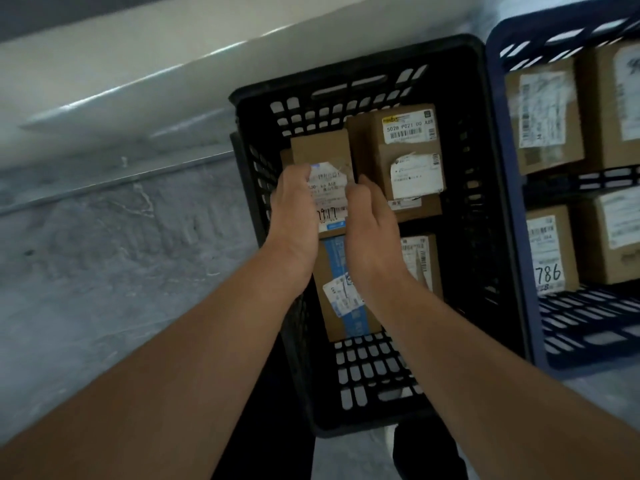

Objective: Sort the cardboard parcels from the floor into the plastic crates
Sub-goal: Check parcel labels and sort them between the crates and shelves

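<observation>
A small cardboard parcel (325,174) with a white label is held over the far left part of the black plastic crate (485,237). My left hand (292,216) grips its left side, fingers curled over the top edge. My right hand (372,230) holds its right side. Inside the black crate lie other parcels: one with a yellow-topped label (405,129), one with a torn white label (412,174), a long one with blue tape (343,292) and a small one (420,258) on the right.
A blue plastic crate (519,209) stands right of the black one and holds several labelled parcels (547,116). Grey concrete floor (121,254) spreads to the left, with a pale wall base (138,74) behind. My dark trouser legs (429,452) show below the crate.
</observation>
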